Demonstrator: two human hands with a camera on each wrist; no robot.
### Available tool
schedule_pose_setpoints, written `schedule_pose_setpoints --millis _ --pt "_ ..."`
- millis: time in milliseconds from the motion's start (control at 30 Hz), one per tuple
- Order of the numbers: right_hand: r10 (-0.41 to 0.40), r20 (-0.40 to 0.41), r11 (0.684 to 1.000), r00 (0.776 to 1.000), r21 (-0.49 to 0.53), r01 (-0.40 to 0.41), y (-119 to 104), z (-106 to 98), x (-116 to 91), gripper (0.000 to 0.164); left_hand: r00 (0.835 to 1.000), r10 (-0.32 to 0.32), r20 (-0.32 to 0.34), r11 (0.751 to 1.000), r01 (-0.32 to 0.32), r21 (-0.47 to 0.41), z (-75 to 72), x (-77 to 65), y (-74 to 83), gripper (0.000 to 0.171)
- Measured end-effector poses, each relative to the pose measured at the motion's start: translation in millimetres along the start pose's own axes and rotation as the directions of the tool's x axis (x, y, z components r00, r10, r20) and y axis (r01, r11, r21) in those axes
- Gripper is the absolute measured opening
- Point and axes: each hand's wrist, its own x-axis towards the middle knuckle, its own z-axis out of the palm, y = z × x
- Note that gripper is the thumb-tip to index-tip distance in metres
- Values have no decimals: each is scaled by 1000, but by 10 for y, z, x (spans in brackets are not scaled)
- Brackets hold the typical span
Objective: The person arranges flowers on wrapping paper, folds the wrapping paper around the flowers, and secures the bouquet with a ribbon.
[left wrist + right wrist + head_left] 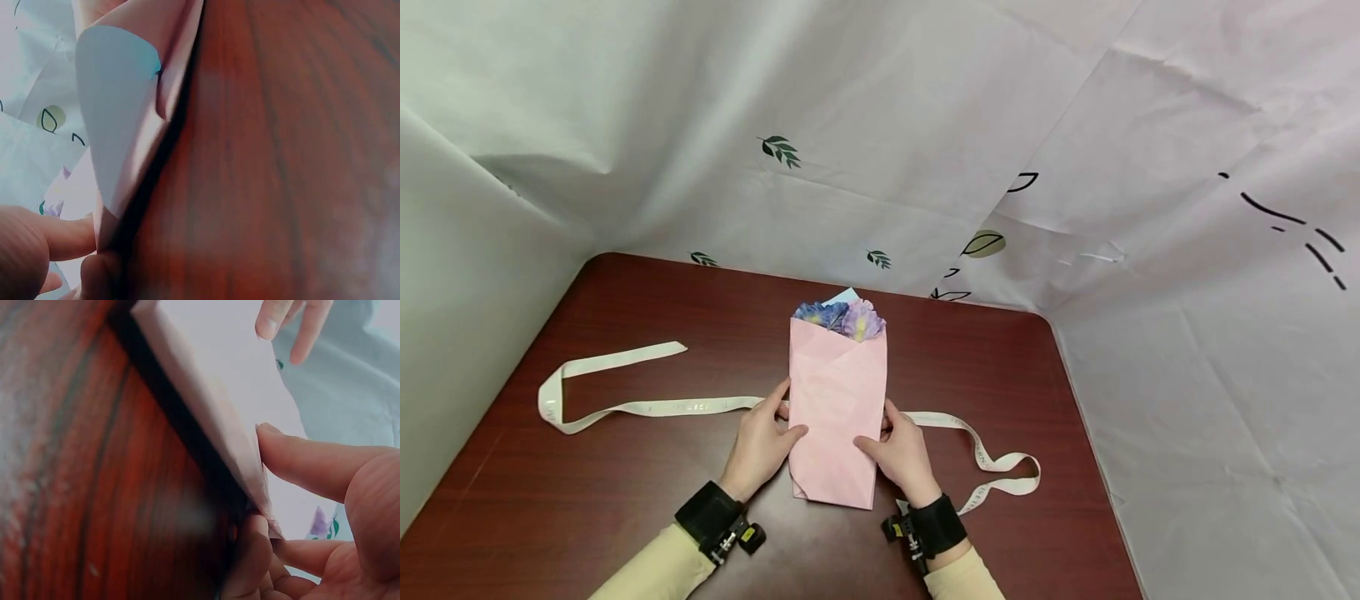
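Observation:
A bouquet [837, 417] wrapped in pink paper lies in the middle, with a blue flower [820, 314] and a light purple flower [862, 321] showing at its top. My left hand [760, 446] grips its left edge, thumb on the front and fingers at the side. On the opposite edge, my right hand [910, 457] pinches the wrap the same way; the right wrist view shows its thumb [312, 459] on the paper and fingertips beneath. A white printed ribbon [688, 407] passes behind the bouquet and comes out on both sides. The left wrist view shows the folded paper [115, 119] gaping at the bottom.
The dark red-brown wooden table [647, 500] has rounded far corners. To the left the ribbon doubles back in a bend; its right part curls towards the right wrist. A white curtain [715, 125] with leaf prints hangs along the back and sides.

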Motion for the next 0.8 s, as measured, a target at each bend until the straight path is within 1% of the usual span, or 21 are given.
schedule_pose_setpoints --millis 67,133,167,233,333,400,433,500,533,567,633,733,800 --pt "16 -5 1000 1000 16 -16 79 30 17 83 998 -63 32 993 66 -101 -16 0 -1 86" --pt "53 5 998 999 39 -53 130 48 32 88 989 -138 55 970 147 -195 -32 -1 -4 86" --pt "64 12 997 998 50 -65 137 47 33 91 983 -170 65 957 180 -227 -40 -2 0 87" --pt "87 28 993 996 72 -89 125 28 29 95 973 -217 74 940 229 -253 -51 3 7 88" --pt "96 52 991 994 89 -100 48 -29 9 101 966 -245 85 936 258 -239 -62 24 15 83" --pt "95 66 991 993 91 -101 -23 -70 -5 103 967 -233 101 945 249 -212 -72 40 17 73" --pt "92 72 991 993 89 -98 -61 -89 -15 103 970 -216 109 953 234 -194 -79 48 19 67" --pt "91 78 992 993 81 -97 -111 -110 -25 103 977 -175 121 971 191 -143 -92 60 21 56" --pt "95 80 992 992 74 -101 -134 -115 -28 103 982 -147 120 982 159 -103 -99 62 24 52" --pt "102 80 992 992 66 -107 -143 -115 -30 103 986 -120 117 990 128 -61 -103 63 27 52" --pt "102 74 993 992 55 -106 -153 -112 -33 103 991 -81 103 997 79 18 -101 64 21 58" --pt "91 62 995 994 20 -93 -150 -106 -31 103 997 -35 75 993 26 112 -76 59 2 72" --pt "85 57 996 995 -4 -85 -143 -109 -26 102 998 -15 57 989 7 144 -52 55 -13 79"
